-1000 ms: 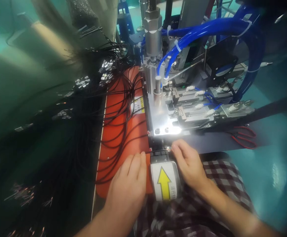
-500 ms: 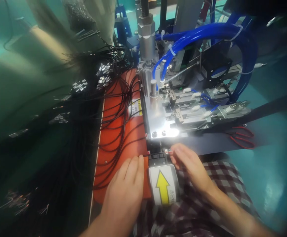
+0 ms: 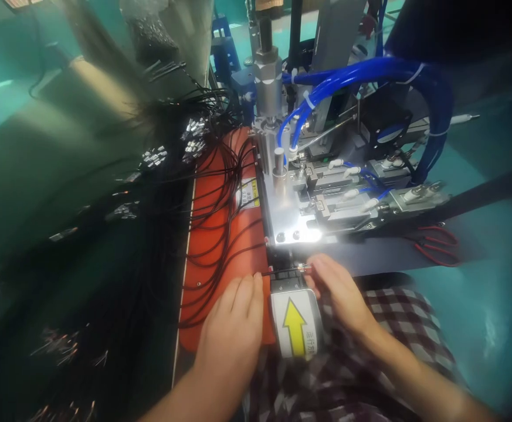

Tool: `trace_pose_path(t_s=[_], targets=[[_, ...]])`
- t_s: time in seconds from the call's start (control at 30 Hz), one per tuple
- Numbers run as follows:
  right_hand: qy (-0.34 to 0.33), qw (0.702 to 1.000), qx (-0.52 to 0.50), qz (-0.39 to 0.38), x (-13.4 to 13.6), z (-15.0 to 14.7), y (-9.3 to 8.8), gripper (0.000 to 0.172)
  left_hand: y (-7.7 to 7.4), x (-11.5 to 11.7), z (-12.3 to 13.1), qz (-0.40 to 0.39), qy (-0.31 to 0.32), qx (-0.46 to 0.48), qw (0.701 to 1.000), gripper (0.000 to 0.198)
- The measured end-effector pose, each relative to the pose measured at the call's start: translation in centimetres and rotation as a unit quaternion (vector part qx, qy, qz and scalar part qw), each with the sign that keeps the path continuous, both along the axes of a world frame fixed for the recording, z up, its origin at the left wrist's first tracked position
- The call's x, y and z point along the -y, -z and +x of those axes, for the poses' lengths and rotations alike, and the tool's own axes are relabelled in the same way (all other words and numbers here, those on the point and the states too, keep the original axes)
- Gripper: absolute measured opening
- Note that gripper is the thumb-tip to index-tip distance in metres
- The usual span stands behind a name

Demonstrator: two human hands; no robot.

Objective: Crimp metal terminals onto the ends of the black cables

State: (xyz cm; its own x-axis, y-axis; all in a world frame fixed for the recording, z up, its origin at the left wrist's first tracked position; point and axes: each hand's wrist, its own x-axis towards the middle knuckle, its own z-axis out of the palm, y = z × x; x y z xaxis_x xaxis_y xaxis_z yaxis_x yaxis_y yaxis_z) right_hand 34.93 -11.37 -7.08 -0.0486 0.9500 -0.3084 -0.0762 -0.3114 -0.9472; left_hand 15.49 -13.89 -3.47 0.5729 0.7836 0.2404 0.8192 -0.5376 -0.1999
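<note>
While both your hands are at one black cable (image 3: 284, 271), it crosses the right edge of the orange cover (image 3: 242, 264) toward the near corner.
Left of the cover lies a pile of silver-tipped cables (image 3: 154, 156), and more black leads run across to its right edge. Your left hand (image 3: 233, 319) is by that edge, fingers close together over the cable; its thumb is hidden, so the grip cannot be told. Right of the yellow arrow label (image 3: 295, 325), your right hand (image 3: 337, 290) pinches the cable's end between closed fingers.
</note>
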Motion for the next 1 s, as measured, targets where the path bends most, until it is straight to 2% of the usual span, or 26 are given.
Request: trace_pose_path(t_s=[0.17,0.4,0.53,0.67,0.87,1.0], targets=[[0.02,0.999,0.039,0.001,1.9,2.0,0.3,0.038,-0.1,0.3,0.3,-0.029,-0.026,-0.01,0.999,0.049],[0.035,0.997,0.065,-0.009,5.1,4.7,2.1,0.04,-0.9,0.4,0.8,-0.066,-0.043,-0.006,0.997,0.05],[0.035,0.997,0.07,-0.014,6.4,5.7,2.8,0.041,-0.9,0.4,0.8,-0.073,-0.053,0.015,0.996,0.052],[0.045,0.996,0.069,-0.027,7.6,6.3,3.3,0.041,-0.2,0.7,0.6,-0.079,-0.079,0.067,0.991,0.05],[0.046,0.995,0.077,-0.039,8.9,6.6,4.3,0.045,1.6,1.7,0.0,-0.104,-0.096,0.195,0.971,0.052],[0.032,0.995,0.083,-0.054,9.5,6.5,4.9,0.049,2.1,0.6,-0.2,-0.118,-0.104,0.237,0.959,0.054]])
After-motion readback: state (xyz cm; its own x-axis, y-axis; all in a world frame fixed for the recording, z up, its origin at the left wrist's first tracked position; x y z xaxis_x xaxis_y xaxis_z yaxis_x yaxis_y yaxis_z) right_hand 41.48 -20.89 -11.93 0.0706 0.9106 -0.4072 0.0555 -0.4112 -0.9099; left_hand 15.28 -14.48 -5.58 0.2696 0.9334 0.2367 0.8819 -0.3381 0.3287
